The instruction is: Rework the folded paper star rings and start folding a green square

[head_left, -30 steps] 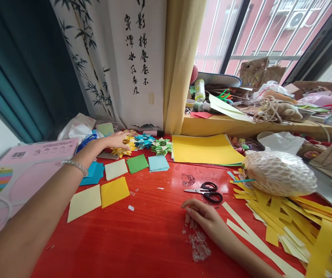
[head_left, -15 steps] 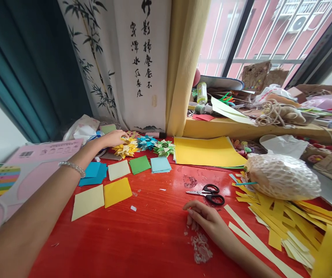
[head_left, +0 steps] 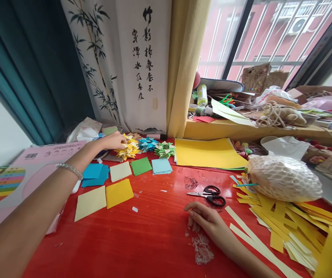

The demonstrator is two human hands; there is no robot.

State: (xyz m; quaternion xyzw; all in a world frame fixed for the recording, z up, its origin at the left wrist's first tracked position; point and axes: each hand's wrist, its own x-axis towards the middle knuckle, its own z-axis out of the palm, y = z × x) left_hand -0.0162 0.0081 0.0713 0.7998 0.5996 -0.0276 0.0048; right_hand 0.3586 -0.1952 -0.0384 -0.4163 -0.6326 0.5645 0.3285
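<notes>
My left hand [head_left: 115, 140] reaches to the back of the red table, its fingers bent down against the left side of a yellow folded-paper ornament [head_left: 129, 148]. Its fingertips are partly hidden there. A blue folded-paper ornament [head_left: 148, 144] and a green one [head_left: 165, 150] sit to the right of it. My right hand [head_left: 205, 217] rests on the table with loosely bent fingers and holds nothing. Just beyond it lie black-handled scissors [head_left: 212, 195], and crumpled clear scraps [head_left: 202, 249] are below its fingers.
Stacks of paper squares, including blue [head_left: 95, 175], green [head_left: 141, 165] and yellow [head_left: 119, 193], lie at left centre. Yellow sheets [head_left: 209, 151] are at the back. Paper strips [head_left: 296, 220] and a net-wrapped bundle [head_left: 283, 177] crowd the right. A cluttered sill [head_left: 221, 128] runs behind.
My left hand has drawn slightly back and down beside the yellow ornament. The whole view has shifted a little. My right hand keeps its place on the table.
</notes>
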